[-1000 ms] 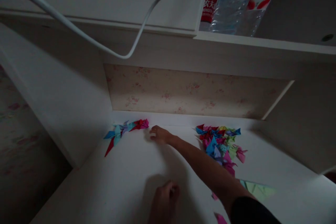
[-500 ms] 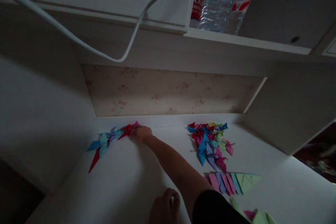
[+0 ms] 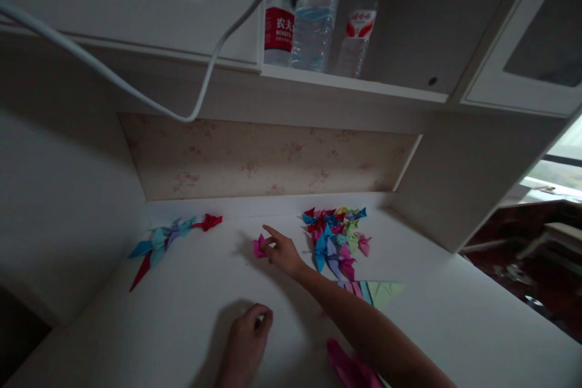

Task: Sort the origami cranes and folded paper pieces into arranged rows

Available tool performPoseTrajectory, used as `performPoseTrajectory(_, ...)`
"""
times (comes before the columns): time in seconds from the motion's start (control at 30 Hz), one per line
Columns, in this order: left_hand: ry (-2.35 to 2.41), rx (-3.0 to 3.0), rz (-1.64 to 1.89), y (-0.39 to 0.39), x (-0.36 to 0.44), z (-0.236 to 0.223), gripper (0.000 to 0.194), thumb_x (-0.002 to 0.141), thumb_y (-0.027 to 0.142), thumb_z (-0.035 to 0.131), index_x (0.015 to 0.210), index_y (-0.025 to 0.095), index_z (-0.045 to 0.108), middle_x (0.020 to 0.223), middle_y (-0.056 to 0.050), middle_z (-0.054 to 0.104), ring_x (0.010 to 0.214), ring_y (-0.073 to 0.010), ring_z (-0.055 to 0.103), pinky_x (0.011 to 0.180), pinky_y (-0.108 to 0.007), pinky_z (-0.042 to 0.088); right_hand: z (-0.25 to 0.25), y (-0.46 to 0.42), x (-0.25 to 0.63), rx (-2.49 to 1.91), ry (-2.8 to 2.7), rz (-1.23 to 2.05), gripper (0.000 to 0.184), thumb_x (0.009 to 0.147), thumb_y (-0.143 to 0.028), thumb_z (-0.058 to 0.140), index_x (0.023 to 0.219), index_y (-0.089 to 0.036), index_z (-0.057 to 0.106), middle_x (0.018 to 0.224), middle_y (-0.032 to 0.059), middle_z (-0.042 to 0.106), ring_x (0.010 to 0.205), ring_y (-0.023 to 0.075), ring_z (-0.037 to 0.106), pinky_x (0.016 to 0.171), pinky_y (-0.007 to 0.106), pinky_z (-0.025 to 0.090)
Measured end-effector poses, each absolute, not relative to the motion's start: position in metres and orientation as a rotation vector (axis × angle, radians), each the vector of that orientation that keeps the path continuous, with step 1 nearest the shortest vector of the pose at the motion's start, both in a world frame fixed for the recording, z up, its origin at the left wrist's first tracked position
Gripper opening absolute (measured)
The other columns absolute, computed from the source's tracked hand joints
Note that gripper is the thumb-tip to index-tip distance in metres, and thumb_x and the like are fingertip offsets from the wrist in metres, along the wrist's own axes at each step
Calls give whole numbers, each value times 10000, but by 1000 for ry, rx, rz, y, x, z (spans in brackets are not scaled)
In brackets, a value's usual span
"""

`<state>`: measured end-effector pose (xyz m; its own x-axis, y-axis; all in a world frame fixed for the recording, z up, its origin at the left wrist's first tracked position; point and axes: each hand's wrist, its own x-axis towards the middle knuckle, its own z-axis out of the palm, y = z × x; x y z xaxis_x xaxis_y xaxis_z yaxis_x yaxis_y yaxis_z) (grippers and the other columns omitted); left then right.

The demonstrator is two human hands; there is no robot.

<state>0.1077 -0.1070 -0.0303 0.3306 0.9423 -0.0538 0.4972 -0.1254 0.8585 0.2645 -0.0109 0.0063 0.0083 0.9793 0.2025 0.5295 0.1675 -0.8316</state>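
My right hand (image 3: 282,253) pinches a small pink paper crane (image 3: 260,247) between thumb and fingers, with the index finger stretched out. It is over the white desk, between two groups of folded paper. Nearer to me, my left hand (image 3: 249,334) is curled, thumb and index finger forming a loose ring with nothing visible in it. At the far left lies a row of paper cranes in blue, purple and red, ending in a red crane (image 3: 209,222). A heap of many-coloured paper cranes (image 3: 331,242) lies right of my right hand.
Folded paper strips and a pale green piece (image 3: 384,293) lie behind my right forearm, and pink paper (image 3: 350,367) in front of it. Above, a white cable (image 3: 150,100) hangs before the cabinet. Plastic bottles (image 3: 313,30) stand on its shelf.
My right hand reached the pink crane at the right end of the left row, took hold of it and carried it right. The view has turned right; my left hand stays curled.
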Motion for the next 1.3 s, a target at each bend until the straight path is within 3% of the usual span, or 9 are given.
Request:
performPoseTrajectory(0.1, 1256, 1787, 715, -109, 106, -27, 337, 850, 397, 420, 823, 177, 674, 713, -22, 687, 655, -168, 614, 637, -236, 437, 2, -56, 288, -1353, -1326, 917, 380, 822, -385, 575, 1144, -184, 568, 869, 13, 662, 405, 60, 515, 394, 195, 419)
performPoseTrajectory(0.2, 1221, 1814, 735, -114, 104, -24, 314, 838, 401, 456, 785, 183, 676, 738, -23, 692, 697, -175, 615, 677, -242, 444, 3, -100, 305, -1303, -1141, 984, 323, 776, -444, 630, 944, -170, 595, 709, -26, 610, 389, 65, 488, 370, 192, 384)
performPoseTrajectory(0.33, 1194, 1779, 774, -126, 111, -21, 310, 819, 435, 509, 785, 187, 692, 739, -16, 683, 696, -176, 594, 679, -244, 441, 8, -146, 321, -1286, -959, 1047, 365, 724, -486, 683, 894, -183, 573, 604, -60, 559, 365, 79, 484, 324, 183, 314)
performPoseTrajectory(0.5, 1115, 1684, 768, -149, 149, -8, 419, 814, 525, 524, 936, 165, 699, 662, 8, 605, 612, -149, 518, 568, -221, 390, 0, -170, 330, -1197, -925, 1075, 325, 723, -472, 700, 790, -177, 579, 525, -78, 502, 348, 69, 448, 350, 193, 335)
performPoseTrajectory(0.6, 1053, 1671, 757, -157, 172, -1, 450, 814, 552, 516, 880, 152, 711, 613, 17, 561, 596, -141, 488, 547, -214, 366, -13, -172, 329, -1145, -901, 1125, 327, 715, -469, 712, 807, -180, 590, 523, -77, 511, 342, 74, 454, 346, 195, 328)
performPoseTrajectory(0.73, 981, 1612, 793, -154, 180, -4, 436, 806, 552, 534, 822, 160, 724, 688, -6, 634, 681, -165, 539, 622, -220, 409, -25, -174, 326, -1105, -898, 1145, 306, 742, -467, 695, 807, -183, 601, 518, -80, 486, 349, 66, 441, 356, 189, 324)
performPoseTrajectory(0.9, 1011, 1529, 778, -149, 173, -11, 459, 790, 559, 557, 861, 141, 732, 738, -22, 672, 732, -186, 567, 660, -233, 425, -22, -179, 322, -1081, -914, 1228, 309, 727, -430, 718, 897, -191, 621, 722, -21, 622, 385, 53, 455, 380, 194, 350)
performPoseTrajectory(1.03, 1057, 1500, 756, -151, 174, -8, 480, 767, 572, 573, 840, 126, 737, 727, -31, 677, 706, -183, 570, 640, -235, 427, -20, -180, 323, -1086, -918, 1229, 307, 726, -421, 719, 918, -199, 626, 795, 1, 648, 415, 61, 465, 388, 195, 346)
performPoseTrajectory(1.3, 986, 1426, 755, -152, 170, -7, 371, 773, 424, 600, 944, 122, 731, 841, -62, 732, 814, -228, 630, 761, -282, 474, -12, -185, 322, -1108, -952, 1259, 260, 725, -382, 725, 901, -200, 667, 768, -7, 657, 446, 63, 452, 441, 202, 377)
